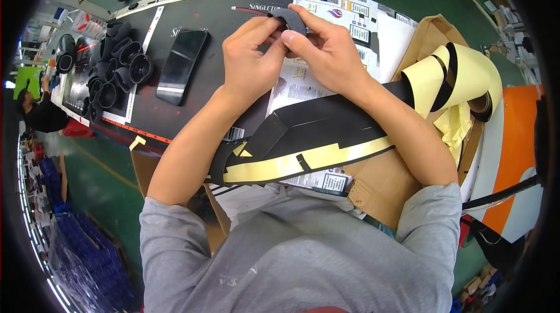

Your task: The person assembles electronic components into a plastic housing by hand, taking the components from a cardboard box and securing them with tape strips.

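Observation:
Above the far side of the table, my left hand [252, 53] and my right hand [329, 50] meet around a small dark grey curved piece [291, 18]. Both hands are closed on it. My right thumb presses against its near side, while the left fingertips pinch its left edge and are partly hidden behind it. Below my hands lies a wide black sheet strip [326, 117] with yellow backing paper [274, 166] along its near edge. It stretches under my right forearm towards a loose curl of yellow-backed strip [472, 74].
A black phone [182, 67] lies left of my hands. Beyond it is a pile of black cup-shaped parts [119, 65]. Cardboard [379, 190] sits under the strip at right, near an orange and white panel [513, 155]. Another person [44, 109] is at far left.

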A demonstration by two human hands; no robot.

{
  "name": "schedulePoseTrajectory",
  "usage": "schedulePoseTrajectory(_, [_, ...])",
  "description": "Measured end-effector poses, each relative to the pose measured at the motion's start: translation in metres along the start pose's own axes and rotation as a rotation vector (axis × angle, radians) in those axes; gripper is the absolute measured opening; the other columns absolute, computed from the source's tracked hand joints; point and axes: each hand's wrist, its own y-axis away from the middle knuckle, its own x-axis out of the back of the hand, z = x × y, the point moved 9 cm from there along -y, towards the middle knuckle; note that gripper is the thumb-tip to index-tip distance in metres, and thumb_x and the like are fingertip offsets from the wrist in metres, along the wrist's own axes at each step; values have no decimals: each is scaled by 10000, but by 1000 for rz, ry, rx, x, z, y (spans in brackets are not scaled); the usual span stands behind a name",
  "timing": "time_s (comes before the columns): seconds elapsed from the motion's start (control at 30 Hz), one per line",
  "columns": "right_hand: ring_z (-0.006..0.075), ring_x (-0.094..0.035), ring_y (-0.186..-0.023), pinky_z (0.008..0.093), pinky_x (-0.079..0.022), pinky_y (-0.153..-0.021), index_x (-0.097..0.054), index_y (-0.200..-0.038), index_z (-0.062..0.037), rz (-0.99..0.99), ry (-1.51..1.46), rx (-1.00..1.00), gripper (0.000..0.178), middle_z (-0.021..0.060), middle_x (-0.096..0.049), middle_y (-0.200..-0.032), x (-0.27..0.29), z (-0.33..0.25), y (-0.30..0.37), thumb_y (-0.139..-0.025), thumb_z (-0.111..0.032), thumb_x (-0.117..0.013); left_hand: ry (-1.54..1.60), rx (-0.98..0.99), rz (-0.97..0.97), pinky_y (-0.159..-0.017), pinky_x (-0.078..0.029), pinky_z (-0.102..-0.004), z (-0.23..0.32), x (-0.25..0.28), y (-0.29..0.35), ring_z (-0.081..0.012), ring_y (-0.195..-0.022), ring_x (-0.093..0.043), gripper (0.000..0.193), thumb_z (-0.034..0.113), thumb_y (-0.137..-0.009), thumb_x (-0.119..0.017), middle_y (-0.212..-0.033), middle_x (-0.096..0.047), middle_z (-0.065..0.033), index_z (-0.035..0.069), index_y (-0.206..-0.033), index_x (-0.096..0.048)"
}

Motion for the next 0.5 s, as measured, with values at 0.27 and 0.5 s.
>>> schedulePoseTrajectory(0.27, [137,-593,-671,267,-480,-608,-549,-1224,95,76,-10,-17,523,141,-654,-797,5,-1,1,-864,-276,-626,-121,120,-63,-729,-528,-242,-4,-8,3,-132,-811,-648,214,-25,-819,-653,-936,-682,-102,-72,-1028,-660])
schedulePoseTrajectory(0.5, [132,-657,-701,249,-523,-640,-567,-1217,41,165,-152,-68,412,139,-675,-909,20,-2,-4,-883,-202,-564,-177,-116,94,-624,-558,-276,19,4,-8,-152,-730,-677,179,24,-793,-718,-883,-697,-112,-20,-965,-697])
